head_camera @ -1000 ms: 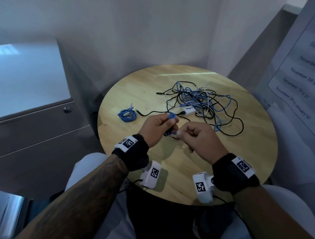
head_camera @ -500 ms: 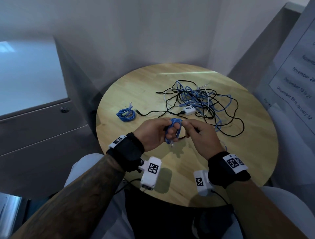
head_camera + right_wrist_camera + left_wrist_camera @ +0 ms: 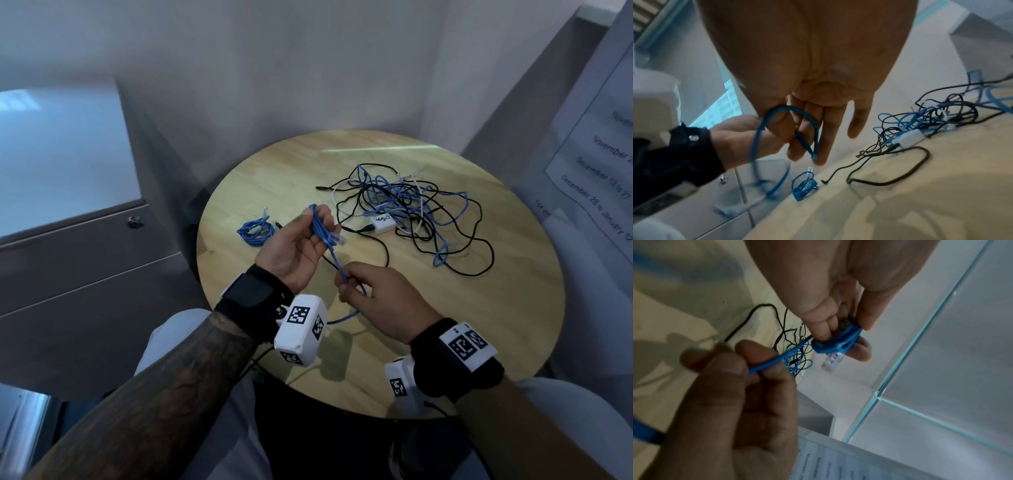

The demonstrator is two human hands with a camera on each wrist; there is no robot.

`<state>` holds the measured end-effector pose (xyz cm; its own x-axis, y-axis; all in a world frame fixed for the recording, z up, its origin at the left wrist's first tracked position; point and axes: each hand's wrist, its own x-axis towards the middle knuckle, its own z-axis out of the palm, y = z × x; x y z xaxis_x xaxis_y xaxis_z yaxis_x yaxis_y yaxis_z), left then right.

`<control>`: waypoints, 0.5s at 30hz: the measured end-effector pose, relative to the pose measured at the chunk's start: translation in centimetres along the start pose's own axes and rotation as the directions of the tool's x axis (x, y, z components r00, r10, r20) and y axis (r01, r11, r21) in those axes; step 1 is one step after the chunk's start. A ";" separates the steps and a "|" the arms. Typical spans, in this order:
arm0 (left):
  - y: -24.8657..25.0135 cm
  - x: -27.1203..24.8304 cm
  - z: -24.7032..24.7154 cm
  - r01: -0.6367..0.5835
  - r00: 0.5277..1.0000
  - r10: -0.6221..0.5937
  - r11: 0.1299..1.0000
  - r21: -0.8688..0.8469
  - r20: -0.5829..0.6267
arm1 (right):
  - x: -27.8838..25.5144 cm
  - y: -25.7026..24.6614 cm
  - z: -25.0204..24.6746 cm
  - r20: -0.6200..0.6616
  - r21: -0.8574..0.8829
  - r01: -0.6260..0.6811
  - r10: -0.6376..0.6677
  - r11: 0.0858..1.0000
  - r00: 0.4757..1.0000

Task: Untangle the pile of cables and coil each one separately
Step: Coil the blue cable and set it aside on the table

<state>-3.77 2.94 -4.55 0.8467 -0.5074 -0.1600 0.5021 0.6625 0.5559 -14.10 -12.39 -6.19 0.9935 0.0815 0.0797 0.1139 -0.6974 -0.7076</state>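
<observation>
Blue cable [image 3: 322, 228] now wound on lifted left hand [image 3: 294, 250]; tail pinched by right hand [image 3: 376, 301]. Second coil almost done.

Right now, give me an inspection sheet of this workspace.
Surface: round wooden table, pale top.
Job's things: blue cable partly wound round the left fingers, its clear plug sticking out; finished blue coil on the table.
Clutter: white adapter box inside the tangle.
Hands: left hand holds the windings; right hand pinches the free run.
Cables: tangled pile of black, blue and white leads, still unsorted.
Surroundings: grey cabinet to the left; printed notice to the right.
</observation>
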 end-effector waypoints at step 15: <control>-1.3 -0.2 -0.9 -0.223 0.974 -0.045 -0.075 0.972 0.220 | -0.2 0.8 -1.6 -0.114 0.099 0.058 -0.046 0.993 0.992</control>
<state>-4.39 2.65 -5.94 0.7634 -0.6460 -0.0014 -0.3981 -0.4722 0.7865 -14.19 -14.09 -5.69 0.9809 0.0321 0.1917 0.1703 -0.6173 -0.7681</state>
